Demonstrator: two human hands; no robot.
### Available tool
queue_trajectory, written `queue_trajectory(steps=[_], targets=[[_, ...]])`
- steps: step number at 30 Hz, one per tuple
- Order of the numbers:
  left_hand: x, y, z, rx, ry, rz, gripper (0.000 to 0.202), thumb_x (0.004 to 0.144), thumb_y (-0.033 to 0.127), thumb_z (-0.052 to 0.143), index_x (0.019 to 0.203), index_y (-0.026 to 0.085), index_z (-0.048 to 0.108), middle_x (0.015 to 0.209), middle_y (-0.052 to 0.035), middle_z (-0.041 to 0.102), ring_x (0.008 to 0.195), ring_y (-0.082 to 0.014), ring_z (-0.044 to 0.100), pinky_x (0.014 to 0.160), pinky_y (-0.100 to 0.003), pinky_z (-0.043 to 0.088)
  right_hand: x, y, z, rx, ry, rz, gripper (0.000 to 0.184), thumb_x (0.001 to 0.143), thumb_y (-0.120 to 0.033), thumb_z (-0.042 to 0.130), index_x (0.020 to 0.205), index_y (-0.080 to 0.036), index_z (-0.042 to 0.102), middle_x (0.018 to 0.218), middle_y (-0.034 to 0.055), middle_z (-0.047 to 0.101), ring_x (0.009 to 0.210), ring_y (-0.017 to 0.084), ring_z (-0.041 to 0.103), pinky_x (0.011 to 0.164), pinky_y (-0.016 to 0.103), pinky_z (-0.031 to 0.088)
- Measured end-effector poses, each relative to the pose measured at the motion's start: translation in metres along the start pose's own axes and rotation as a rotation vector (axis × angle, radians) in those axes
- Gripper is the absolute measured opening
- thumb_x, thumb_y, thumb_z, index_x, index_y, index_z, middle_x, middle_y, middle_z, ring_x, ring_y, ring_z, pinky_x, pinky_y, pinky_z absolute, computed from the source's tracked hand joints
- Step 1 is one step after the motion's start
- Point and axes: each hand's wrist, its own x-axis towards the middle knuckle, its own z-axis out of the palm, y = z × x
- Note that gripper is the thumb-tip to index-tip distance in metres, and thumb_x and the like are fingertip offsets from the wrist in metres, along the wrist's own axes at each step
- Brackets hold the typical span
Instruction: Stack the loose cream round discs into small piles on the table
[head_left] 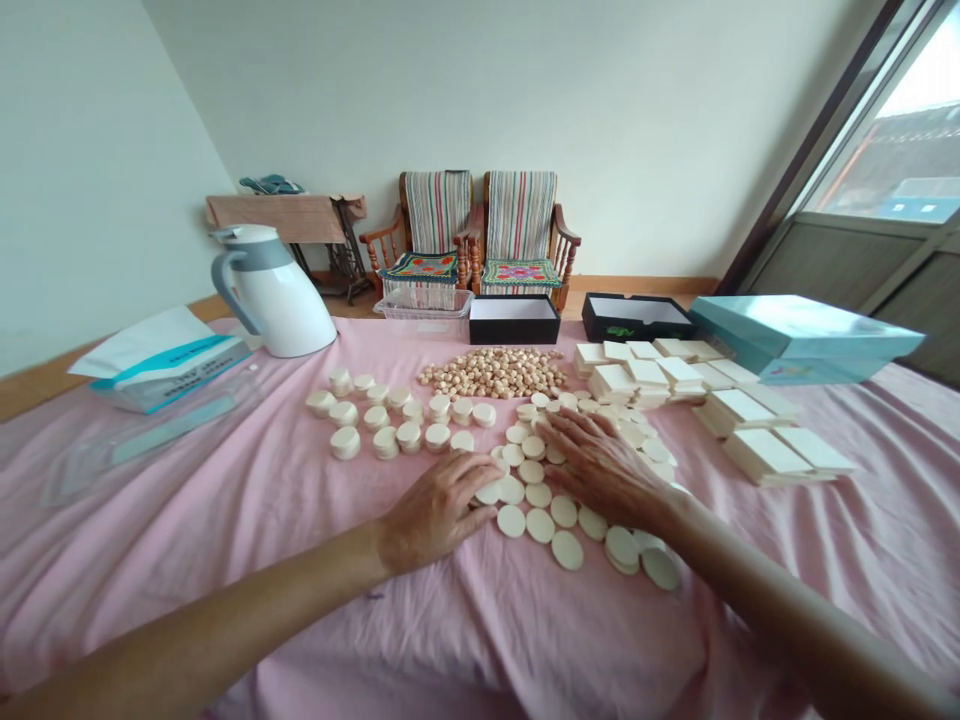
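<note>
Nearest me, on the pink cloth [420, 640], loose pale discs [567, 550] lay scattered from twelve to one o'clock, some overlapping. My left hand [439, 505] was curled at their left edge, thumb and fingers close about a disc; I could not tell whether they had it pinched. My right hand [607, 465], apart from the left, lay palm down over the discs at one o'clock, fingers stretched out. Past my left hand, at eleven, short stacks of discs [386, 441] stood in uneven rows; at one were piles of rectangular pieces [769, 455]. A clear plastic case [172, 430] lay at ten, a packet [169, 375] just beyond. A heap of small tan pieces [495, 373] sat at twelve, a jug [292, 305] at eleven, a light blue box [802, 340] between one and two. Behind the heap stood two black boxes [514, 332]. Farthest off, at twelve, two wooden armchairs [439, 210] with striped covers stood before a pale wall [450, 80].
</note>
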Motion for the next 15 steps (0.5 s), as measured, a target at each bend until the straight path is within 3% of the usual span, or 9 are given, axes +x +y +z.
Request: queue_trajectory(steps=[4,8,15], targets=[[-0.004,-0.002,-0.008,-0.026,0.032,-0.038,0.038,0.086,0.036,0.058,0.120,0.020,0.054,0.117,-0.0090,0.058,0.110,-0.0219,0.053,0.096,-0.037,0.045,0.010,0.006,-0.007,0.082,0.073,0.049,0.040,0.093,-0.036,0.042,0.126,-0.018,0.051,0.127,0.0122,0.057,0.115,0.025,0.051,0.096,0.045,0.039],[-0.011,-0.004,-0.021,-0.033,0.027,-0.154,0.037,0.081,0.044,0.063,0.108,0.019,0.059,0.108,-0.0082,0.060,0.102,-0.0224,0.055,0.089,-0.037,0.047,0.012,0.011,0.000,0.122,0.188,0.154,0.031,0.093,-0.034,0.042,0.111,-0.016,0.059,0.110,0.0123,0.064,0.102,0.025,0.057,0.088,0.042,0.044],[-0.025,-0.001,-0.027,-0.057,-0.091,-0.274,0.027,0.074,0.031,0.072,0.095,0.019,0.062,0.091,-0.0036,0.060,0.091,-0.0192,0.055,0.081,-0.032,0.047,0.005,0.020,0.016,0.246,0.288,0.165,0.025,0.090,-0.033,0.046,0.102,-0.017,0.062,0.099,0.0103,0.065,0.093,0.023,0.058,0.082,0.037,0.046]])
